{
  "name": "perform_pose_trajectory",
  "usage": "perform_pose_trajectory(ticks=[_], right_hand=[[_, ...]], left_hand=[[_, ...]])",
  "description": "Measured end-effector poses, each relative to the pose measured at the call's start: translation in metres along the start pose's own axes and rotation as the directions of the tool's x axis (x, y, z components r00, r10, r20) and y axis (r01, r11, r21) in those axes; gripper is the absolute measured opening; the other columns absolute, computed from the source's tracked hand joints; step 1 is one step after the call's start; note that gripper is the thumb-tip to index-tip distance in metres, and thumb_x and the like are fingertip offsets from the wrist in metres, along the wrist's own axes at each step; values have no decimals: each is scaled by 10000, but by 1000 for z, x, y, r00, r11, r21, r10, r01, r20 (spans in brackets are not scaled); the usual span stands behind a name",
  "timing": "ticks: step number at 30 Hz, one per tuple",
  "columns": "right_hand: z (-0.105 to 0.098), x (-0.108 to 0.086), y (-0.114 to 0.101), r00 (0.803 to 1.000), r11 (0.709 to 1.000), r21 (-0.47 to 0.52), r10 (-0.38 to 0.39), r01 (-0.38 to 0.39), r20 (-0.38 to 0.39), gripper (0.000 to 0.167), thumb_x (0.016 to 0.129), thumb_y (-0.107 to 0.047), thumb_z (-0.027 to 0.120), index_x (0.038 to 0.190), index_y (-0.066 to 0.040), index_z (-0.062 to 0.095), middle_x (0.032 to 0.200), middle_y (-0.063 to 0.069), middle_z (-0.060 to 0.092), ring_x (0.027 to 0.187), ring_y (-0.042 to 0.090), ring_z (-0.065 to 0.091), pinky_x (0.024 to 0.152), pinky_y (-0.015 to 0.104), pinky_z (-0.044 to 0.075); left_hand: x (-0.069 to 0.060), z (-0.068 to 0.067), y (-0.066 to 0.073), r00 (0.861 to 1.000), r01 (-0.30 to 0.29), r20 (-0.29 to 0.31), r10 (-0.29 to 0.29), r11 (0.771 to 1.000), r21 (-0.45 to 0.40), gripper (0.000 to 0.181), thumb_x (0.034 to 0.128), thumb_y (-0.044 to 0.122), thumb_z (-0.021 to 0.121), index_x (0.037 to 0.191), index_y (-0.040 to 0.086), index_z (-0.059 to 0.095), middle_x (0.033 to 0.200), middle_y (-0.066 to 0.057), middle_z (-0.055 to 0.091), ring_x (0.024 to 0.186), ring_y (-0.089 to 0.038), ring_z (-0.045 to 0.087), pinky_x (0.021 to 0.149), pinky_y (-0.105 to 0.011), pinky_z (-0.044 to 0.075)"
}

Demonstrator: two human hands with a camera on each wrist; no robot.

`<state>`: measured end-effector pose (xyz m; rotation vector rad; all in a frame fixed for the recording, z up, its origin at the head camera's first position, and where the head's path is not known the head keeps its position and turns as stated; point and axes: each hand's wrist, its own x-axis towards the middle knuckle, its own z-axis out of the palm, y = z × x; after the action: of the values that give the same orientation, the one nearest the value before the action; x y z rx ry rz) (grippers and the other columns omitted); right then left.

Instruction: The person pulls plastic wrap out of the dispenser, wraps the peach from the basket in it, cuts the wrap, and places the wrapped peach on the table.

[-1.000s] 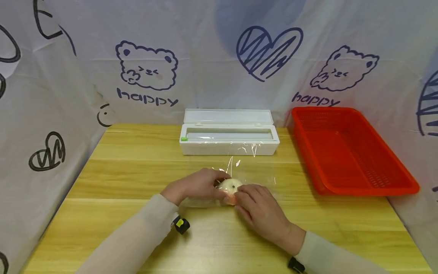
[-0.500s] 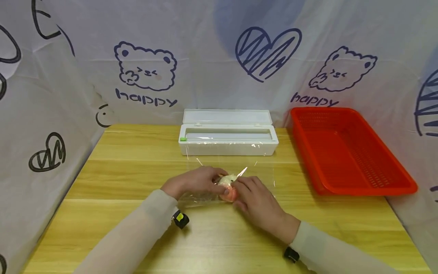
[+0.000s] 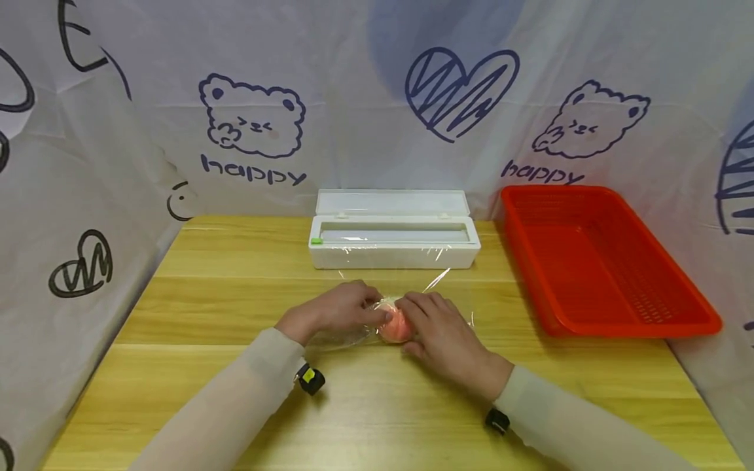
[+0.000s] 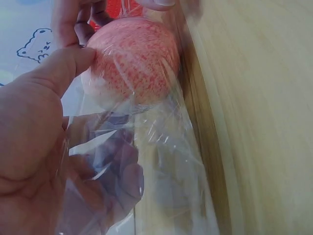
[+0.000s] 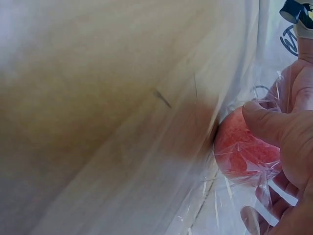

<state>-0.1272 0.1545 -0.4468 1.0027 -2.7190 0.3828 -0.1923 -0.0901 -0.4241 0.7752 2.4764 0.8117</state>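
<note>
A round fruit [image 3: 394,325], speckled pink-red over cream, sits on the wooden table between both hands, with clear cling film [image 4: 168,142] around it. My left hand [image 3: 337,309] holds the fruit's left side, its thumb on the film-covered skin. From the right, my right hand [image 3: 450,343] grips the same fruit, fingers over the top and thumb at the near side. Wrinkled film hangs loose below the fruit in the left wrist view, and part of the left fingers shows through it. The fruit's far side is hidden in the head view.
Behind the hands stands a white cling film box [image 3: 394,256], its lid up and a green slider at the left; a sheet of film runs from it to the fruit. A red plastic basket [image 3: 589,261] is at the right. Printed white cloth hangs behind.
The fruit has rolled over: its cream side with a dark spot faced up, and now the pink side does. Both hands have shifted slightly away from the wearer, towards the box.
</note>
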Motion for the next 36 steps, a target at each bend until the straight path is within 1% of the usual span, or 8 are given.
perform_pose_trajectory(ticks=[10,14,20,23,26,29,31,36], right_hand=[[5,12,7,1000,1000,6,26,-26,17,754,825,-308,912,1448,-71,558,1438,119,582,1266,332,561,1103,525,477],[3,17,8,999,999,21,34,-35,37,758,824,-316,916,1449,-70,564,1438,121,586,1256,329,568,1103,523,480],[-2,24,10,994,996,56,59,-65,97,747,835,-318,906,1451,-62,571,1448,133,591,1267,337,572,1101,536,479],[-5,28,13,988,993,90,68,-81,138,742,837,-310,900,1453,-59,572,1452,136,590,1280,341,567,1126,531,463],[-6,34,18,982,984,150,66,-93,176,733,838,-298,900,1447,-47,576,1457,143,591,1302,347,560,1146,527,453],[-7,39,25,974,970,215,67,-114,216,732,843,-291,900,1449,-39,576,1465,149,589,1344,355,542,1166,520,444],[-7,42,29,968,961,241,74,-133,239,738,846,-301,898,1458,-43,577,1471,148,591,1364,359,538,1163,524,452],[-10,50,35,952,943,282,92,-177,290,717,871,-318,880,1482,-89,581,1471,95,614,1340,310,552,1136,509,477]], left_hand=[[-9,-2,-10,998,38,47,-35,998,-55,609,1043,520,589,1442,61,626,1387,-103,690,1287,-272,647,1112,-464,504],[-17,-9,-24,998,37,58,-33,997,-65,533,1037,496,619,1390,100,670,1310,-46,713,1170,-206,670,1042,-427,537],[-35,-26,-44,992,101,90,-87,979,-176,490,1011,429,698,1383,116,641,1011,-4,718,848,-163,613,777,-352,524],[-42,-34,-52,994,109,49,-100,969,-221,444,1002,353,729,1354,97,646,925,-19,697,791,-166,583,729,-334,492],[-45,-39,-55,990,86,-92,-105,978,-191,392,997,264,738,1317,53,660,951,-53,678,828,-193,585,741,-343,501],[-45,-38,-44,959,44,-279,-50,999,-27,333,989,187,739,1277,29,685,1077,-106,700,964,-262,624,847,-411,550],[-44,-32,-30,926,11,-374,47,988,152,300,976,166,756,1244,40,707,1163,-120,710,1083,-303,627,964,-464,543],[-36,-12,1,852,-100,-405,332,862,496,314,934,242,824,1214,131,731,1224,-78,694,1215,-312,582,1063,-498,493]])
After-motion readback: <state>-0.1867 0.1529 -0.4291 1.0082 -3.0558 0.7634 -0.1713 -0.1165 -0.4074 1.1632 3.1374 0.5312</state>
